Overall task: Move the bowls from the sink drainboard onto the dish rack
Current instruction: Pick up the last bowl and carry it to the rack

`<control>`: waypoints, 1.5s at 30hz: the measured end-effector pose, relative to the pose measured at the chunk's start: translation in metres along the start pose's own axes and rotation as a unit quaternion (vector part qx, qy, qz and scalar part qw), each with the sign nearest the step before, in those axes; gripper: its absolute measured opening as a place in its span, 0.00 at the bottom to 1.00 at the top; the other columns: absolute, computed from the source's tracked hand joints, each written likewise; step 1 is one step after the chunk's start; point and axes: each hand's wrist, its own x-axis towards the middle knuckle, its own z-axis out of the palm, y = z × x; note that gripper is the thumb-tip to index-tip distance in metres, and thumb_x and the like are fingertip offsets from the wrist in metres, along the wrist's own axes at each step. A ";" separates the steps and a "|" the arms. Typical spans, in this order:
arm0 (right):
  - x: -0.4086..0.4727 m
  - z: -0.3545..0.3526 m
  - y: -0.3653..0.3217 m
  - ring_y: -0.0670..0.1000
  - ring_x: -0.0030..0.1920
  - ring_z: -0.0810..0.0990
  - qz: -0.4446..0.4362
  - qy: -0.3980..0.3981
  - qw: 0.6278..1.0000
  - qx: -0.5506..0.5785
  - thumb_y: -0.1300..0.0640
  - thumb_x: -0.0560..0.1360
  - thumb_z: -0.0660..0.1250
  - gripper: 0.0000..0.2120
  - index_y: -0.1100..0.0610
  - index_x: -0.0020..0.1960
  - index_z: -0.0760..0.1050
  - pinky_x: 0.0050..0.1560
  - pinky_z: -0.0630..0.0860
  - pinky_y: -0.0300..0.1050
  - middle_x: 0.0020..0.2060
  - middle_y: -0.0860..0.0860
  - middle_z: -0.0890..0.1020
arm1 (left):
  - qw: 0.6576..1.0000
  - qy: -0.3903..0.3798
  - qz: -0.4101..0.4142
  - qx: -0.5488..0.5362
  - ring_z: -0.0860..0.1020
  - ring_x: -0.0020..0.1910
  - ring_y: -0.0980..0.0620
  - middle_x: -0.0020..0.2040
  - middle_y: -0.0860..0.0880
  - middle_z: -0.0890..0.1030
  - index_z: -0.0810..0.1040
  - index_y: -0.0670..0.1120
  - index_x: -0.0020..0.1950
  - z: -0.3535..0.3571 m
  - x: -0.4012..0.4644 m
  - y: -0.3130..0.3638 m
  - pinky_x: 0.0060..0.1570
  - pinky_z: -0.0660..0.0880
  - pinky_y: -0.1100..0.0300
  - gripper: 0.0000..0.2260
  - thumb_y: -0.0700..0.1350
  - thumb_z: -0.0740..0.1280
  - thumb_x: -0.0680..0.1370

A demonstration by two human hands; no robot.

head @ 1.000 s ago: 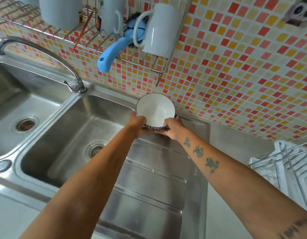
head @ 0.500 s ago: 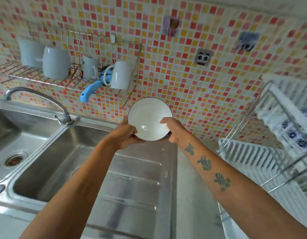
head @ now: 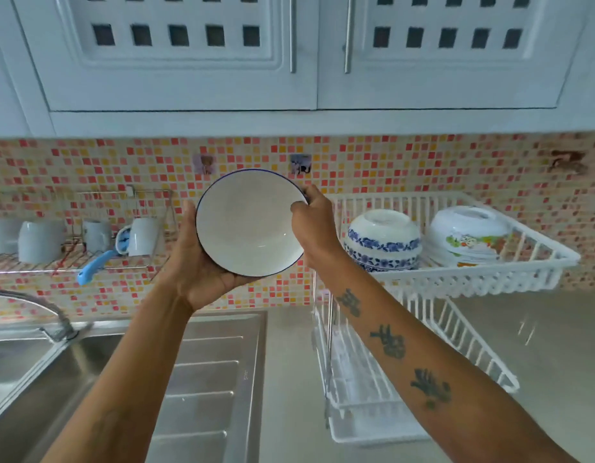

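A white bowl with a dark blue rim (head: 251,222) is held up in the air, its inside facing me, above the steel drainboard (head: 206,379). My left hand (head: 197,262) cups it from below and the left. My right hand (head: 314,225) grips its right rim. Just to the right stands the white two-tier dish rack (head: 456,279). On its upper tier, two bowls sit upside down: a blue-patterned bowl (head: 383,240) and a bowl with a colourful print (head: 470,235). No bowl lies on the drainboard.
The sink basin (head: 39,379) and tap (head: 32,309) are at the lower left. A wire wall shelf (head: 89,262) holds mugs and a blue-handled brush. White cupboards (head: 289,61) hang overhead. The rack's lower tier (head: 356,379) stands on the grey counter.
Both hands have lifted the bowl from the drainboard up and to the right, toward the rack. My view has tilted up, bringing the cupboards and the upper rack tier into sight.
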 end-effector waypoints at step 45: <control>0.074 -0.205 0.054 0.56 0.48 0.84 0.105 0.018 0.993 -0.048 0.35 0.64 0.64 0.31 0.54 0.59 0.77 0.50 0.79 0.51 0.49 0.55 0.85 | 0.713 0.100 0.290 0.631 0.67 0.65 0.46 0.66 0.43 0.65 0.62 0.47 0.68 0.140 0.158 -0.115 0.63 0.74 0.52 0.47 0.55 0.82 0.56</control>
